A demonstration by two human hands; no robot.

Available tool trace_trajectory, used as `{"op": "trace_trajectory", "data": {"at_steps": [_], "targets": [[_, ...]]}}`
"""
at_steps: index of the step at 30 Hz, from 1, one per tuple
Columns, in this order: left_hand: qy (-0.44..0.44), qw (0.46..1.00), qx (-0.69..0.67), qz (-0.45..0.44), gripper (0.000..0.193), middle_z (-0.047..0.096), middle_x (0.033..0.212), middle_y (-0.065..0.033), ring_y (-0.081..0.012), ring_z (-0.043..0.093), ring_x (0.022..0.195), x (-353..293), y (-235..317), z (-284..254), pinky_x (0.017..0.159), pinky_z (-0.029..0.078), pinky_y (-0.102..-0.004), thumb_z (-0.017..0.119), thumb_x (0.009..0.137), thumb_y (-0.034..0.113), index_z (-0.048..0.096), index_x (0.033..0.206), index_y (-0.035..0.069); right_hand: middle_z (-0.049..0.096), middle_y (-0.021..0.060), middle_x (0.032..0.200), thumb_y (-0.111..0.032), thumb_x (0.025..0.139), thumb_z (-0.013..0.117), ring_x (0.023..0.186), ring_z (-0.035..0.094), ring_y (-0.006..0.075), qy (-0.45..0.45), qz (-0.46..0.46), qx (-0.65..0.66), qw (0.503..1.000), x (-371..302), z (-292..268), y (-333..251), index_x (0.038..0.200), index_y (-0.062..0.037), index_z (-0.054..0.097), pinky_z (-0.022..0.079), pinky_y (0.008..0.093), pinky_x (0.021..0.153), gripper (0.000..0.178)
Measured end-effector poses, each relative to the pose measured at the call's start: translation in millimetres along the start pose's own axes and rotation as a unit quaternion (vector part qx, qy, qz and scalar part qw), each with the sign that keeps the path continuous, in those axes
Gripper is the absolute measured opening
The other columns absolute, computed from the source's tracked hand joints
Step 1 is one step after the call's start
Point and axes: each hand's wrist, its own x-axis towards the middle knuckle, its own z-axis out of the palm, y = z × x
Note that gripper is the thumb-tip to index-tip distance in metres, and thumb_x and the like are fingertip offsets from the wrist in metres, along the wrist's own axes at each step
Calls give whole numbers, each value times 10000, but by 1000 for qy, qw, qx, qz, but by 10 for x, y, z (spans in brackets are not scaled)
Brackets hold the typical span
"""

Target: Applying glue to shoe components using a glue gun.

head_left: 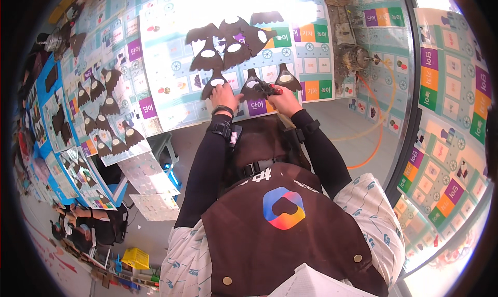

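Note:
On the patterned table sheet (321,64) lie several dark brown, bell-shaped pieces with scalloped edges; most show a white oval. My left hand (225,99) rests on one dark piece (218,78) at the near edge, its fingers stretched out and the thumb apart. In my right hand (286,102) is a hand tool with red grips and a dark head (267,88); its exact kind is unclear. The tool's head is over or beside another dark piece (251,85). Just right of it lies a third piece (287,78). Farther back, more pieces overlap in a cluster (236,48).
More dark pieces (101,110) cover a surface at left. A metal fixture (355,57) stands right of the sheet, with an orange hose (378,126) hanging nearby. Someone in dark clothes (98,227) is at lower left, near a yellow basket (136,258). A dark frame (407,157) borders the right.

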Motion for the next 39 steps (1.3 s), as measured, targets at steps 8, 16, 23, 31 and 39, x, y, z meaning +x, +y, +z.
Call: {"op": "trace_trajectory", "data": {"at_steps": [8, 16, 23, 31, 39], "targets": [[3, 1000, 5, -1, 428, 582, 992, -137, -338, 567, 993, 17, -9, 20, 857, 448, -458, 792, 712, 446, 618, 886, 95, 631, 168, 754, -167, 743, 566, 701, 604, 328, 12, -4, 27, 1000, 17, -35, 106, 907, -15, 618, 475, 385, 666, 230], [-1, 1000, 3, 3, 419, 579, 979, -135, -340, 566, 981, 14, -2, 4, 847, 451, -457, 792, 711, 443, 612, 858, 94, 642, 166, 782, -160, 746, 556, 721, 613, 330, 17, -1, 46, 999, -87, -164, 75, 910, -24, 635, 483, 372, 681, 227], [-3, 1000, -3, 3, 417, 576, 973, -137, -343, 563, 981, 17, -9, 5, 844, 449, -465, 794, 709, 441, 608, 852, 96, 642, 170, 792, -170, 756, 559, 741, 605, 341, 37, 12, 29, 999, -64, -214, 161, 939, -20, 635, 474, 373, 688, 248], [6, 1000, -1, 7, 417, 578, 968, -139, -345, 565, 975, 19, -17, 20, 834, 453, -459, 797, 704, 436, 612, 847, 91, 642, 187, 824, -167, 757, 552, 768, 606, 357, 53, -15, -13, 998, -63, -224, 240, 960, -25, 635, 472, 386, 699, 261], [1, 1000, 0, 3, 421, 577, 962, -144, -344, 566, 970, 17, -6, 12, 832, 454, -450, 802, 702, 431, 612, 845, 84, 626, 157, 778, -143, 746, 542, 723, 588, 325, 5, -11, 34, 999, -34, -39, 120, 931, -12, 619, 461, 368, 673, 240]]}}
